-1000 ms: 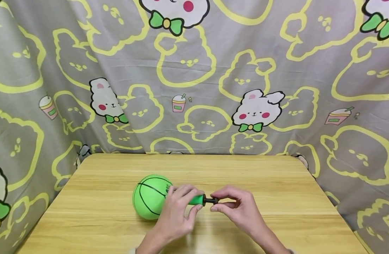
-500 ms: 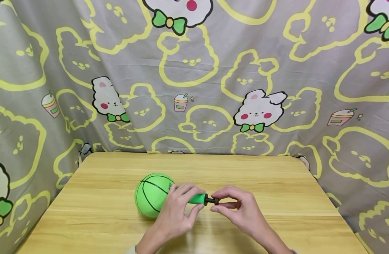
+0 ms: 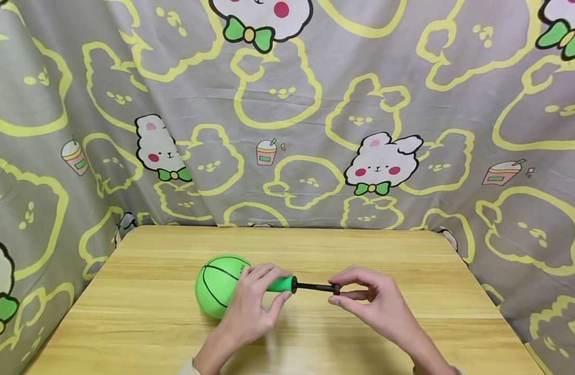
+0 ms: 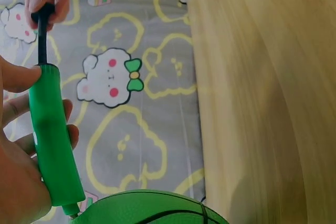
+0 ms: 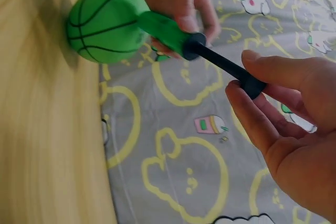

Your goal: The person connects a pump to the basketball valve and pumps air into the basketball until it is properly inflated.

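A green hand pump [image 4: 51,140] with a black plunger rod runs between both hands. My left hand [image 3: 252,304] grips its green barrel, thumb near the black collar. With fingertips and thumb, my right hand [image 3: 381,304] pinches the black handle [image 5: 253,86] at the rod's end. A long stretch of rod [image 3: 313,286] shows outside the barrel. The green ball with black basketball lines [image 3: 219,286] sits on the table to the left, partly behind the left hand. In the left wrist view, the pump's narrow tip meets the ball through a short metal needle [image 4: 73,215].
The light wooden table [image 3: 409,260] lies under the ball and hands. A grey curtain [image 3: 297,140] with yellow outlines and white rabbits hangs along its back and both sides.
My right hand has moved right, drawing the black rod farther out of the pump barrel. The left hand and the pump barrel have shifted slightly left.
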`<state>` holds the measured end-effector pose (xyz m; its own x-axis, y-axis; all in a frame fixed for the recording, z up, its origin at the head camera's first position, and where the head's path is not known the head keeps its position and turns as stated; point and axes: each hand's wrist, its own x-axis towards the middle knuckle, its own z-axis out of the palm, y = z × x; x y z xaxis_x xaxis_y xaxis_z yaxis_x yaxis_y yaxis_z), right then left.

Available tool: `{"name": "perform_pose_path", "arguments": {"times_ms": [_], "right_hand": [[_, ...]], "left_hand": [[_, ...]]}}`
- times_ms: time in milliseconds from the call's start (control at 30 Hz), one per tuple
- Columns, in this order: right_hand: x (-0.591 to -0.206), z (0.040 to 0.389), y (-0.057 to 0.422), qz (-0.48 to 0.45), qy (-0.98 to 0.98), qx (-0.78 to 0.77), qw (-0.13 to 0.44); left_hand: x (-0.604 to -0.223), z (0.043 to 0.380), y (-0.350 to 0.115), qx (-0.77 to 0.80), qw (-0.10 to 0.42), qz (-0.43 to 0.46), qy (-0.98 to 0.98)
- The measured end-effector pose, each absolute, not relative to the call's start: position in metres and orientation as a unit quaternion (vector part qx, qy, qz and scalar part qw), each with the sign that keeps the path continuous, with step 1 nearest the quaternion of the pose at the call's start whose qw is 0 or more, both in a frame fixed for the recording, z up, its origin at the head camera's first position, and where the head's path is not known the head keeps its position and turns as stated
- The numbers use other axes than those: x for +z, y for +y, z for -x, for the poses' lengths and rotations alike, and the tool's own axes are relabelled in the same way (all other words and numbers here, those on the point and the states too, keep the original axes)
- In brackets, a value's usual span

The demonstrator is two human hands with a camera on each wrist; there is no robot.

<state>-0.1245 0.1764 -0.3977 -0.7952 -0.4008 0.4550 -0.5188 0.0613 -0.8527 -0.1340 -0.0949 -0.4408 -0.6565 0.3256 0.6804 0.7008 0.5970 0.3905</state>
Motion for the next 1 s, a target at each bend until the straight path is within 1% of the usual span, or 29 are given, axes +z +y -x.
{"name": "perform_pose_path", "arguments": {"times_ms": [467, 767, 1000], "right_hand": [[-0.376, 0.122, 0.201, -0.314, -0.738, 0.596, 0.036], [-0.382, 0.125, 0.199, -0.306, -0.734, 0.604, 0.043], [-0.394, 0.127, 0.186, -0.288, -0.729, 0.619, 0.056]], "left_hand": [[-0.441, 0.137, -0.1, -0.367, 0.265, 0.286, -0.845], [-0.441, 0.138, -0.098, -0.345, 0.285, 0.283, -0.849], [-0.439, 0.136, -0.096, -0.332, 0.298, 0.278, -0.851]]}}
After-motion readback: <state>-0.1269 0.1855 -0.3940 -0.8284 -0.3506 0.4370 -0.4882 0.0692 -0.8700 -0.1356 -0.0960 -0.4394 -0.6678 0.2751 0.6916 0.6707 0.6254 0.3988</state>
